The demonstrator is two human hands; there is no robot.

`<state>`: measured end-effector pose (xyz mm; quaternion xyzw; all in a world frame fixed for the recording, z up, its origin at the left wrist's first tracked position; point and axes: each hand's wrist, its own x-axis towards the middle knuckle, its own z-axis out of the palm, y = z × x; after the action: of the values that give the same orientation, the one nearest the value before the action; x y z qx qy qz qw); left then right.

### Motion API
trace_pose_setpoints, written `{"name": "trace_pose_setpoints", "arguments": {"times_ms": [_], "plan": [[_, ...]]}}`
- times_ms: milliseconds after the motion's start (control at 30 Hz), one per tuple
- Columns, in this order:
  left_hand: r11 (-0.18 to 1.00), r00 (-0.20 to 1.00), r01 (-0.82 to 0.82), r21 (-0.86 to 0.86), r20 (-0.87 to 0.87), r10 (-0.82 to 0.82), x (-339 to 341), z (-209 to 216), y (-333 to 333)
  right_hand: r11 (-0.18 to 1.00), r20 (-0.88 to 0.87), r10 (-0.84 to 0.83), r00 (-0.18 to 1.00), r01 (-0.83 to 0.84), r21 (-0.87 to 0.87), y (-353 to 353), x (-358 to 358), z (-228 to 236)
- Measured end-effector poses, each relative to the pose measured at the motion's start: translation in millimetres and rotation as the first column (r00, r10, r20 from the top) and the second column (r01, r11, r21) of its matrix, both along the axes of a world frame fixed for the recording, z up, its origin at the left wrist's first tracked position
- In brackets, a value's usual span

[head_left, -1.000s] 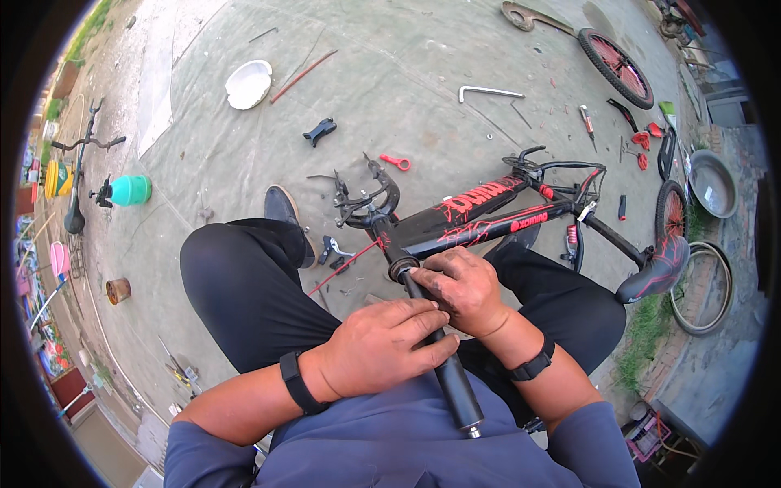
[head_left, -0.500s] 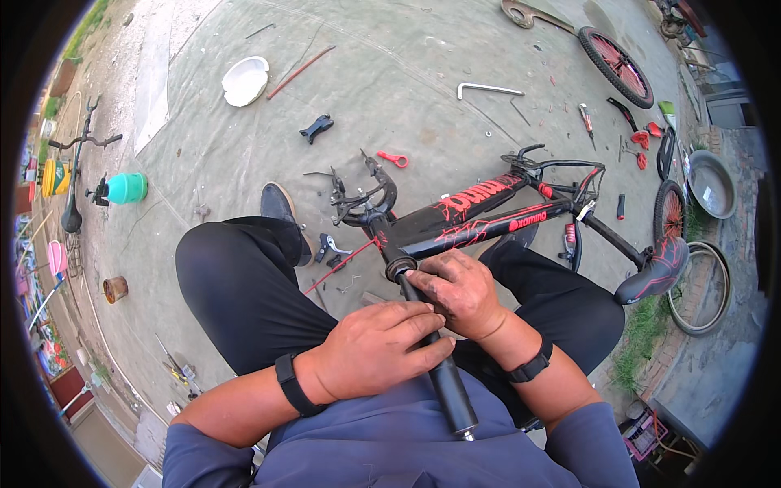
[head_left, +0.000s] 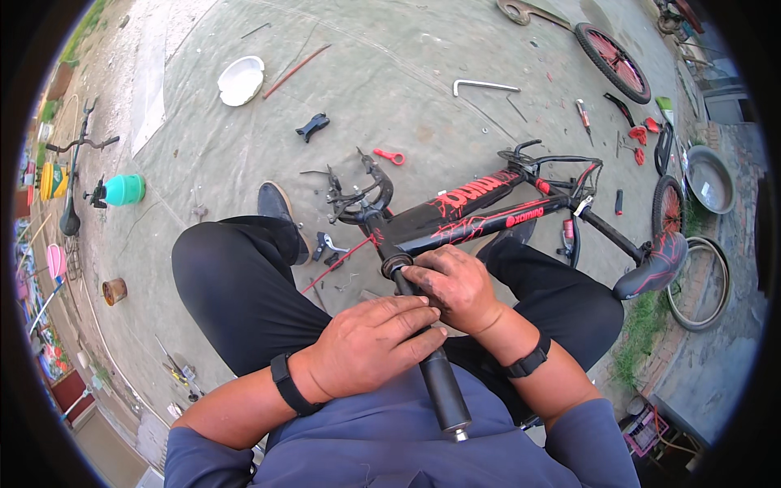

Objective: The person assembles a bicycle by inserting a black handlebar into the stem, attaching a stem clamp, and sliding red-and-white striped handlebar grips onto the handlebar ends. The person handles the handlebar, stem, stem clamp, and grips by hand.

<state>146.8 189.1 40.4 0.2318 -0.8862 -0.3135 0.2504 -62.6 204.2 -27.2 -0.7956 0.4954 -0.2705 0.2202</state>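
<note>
A black bicycle frame (head_left: 472,195) with red markings lies across between my legs, its head tube (head_left: 381,236) pointing back at me. From the ring at the head tube's near end, a black tube (head_left: 443,390) slants toward my torso; it has a thicker near section and a silver bolt tip. My left hand (head_left: 370,342) is closed over the tube's middle from the left. Close to the head tube, my right hand (head_left: 457,289) grips the same tube, thumb near the ring. The fingers' undersides are hidden. Brake arms (head_left: 362,191) stick out beyond the head tube.
Tools and parts lie around on the ground sheet: a hex key (head_left: 486,86), a red ring-ended tool (head_left: 390,157), a black clamp-like part (head_left: 313,127), a brake lever (head_left: 327,242) and a screwdriver (head_left: 584,118). A wheel (head_left: 612,63), white bowl (head_left: 241,81) and metal basin (head_left: 710,180) lie farther out.
The whole view has shifted slightly up and left. Both hands keep their hold on the tube, with hardly any movement against the frame.
</note>
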Motion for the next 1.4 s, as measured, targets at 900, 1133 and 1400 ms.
{"name": "trace_pose_setpoints", "arguments": {"times_ms": [900,1133,1400], "plan": [[0.998,0.998,-0.033,0.054,0.058,0.03,19.7,-1.1,-4.9,0.987,0.301,-0.05,0.952,0.0,0.163,-1.8,-4.9,-15.9],[0.998,0.999,-0.011,0.064,0.048,0.007,21.1,-1.4,-5.2,0.937,0.395,-0.106,0.913,-0.041,0.347,3.1,-13.0,-11.2],[0.993,0.999,-0.043,0.114,0.03,0.04,20.2,0.8,-2.9,0.972,0.386,-0.094,0.918,0.0,0.237,3.3,-10.5,-14.2]]}}
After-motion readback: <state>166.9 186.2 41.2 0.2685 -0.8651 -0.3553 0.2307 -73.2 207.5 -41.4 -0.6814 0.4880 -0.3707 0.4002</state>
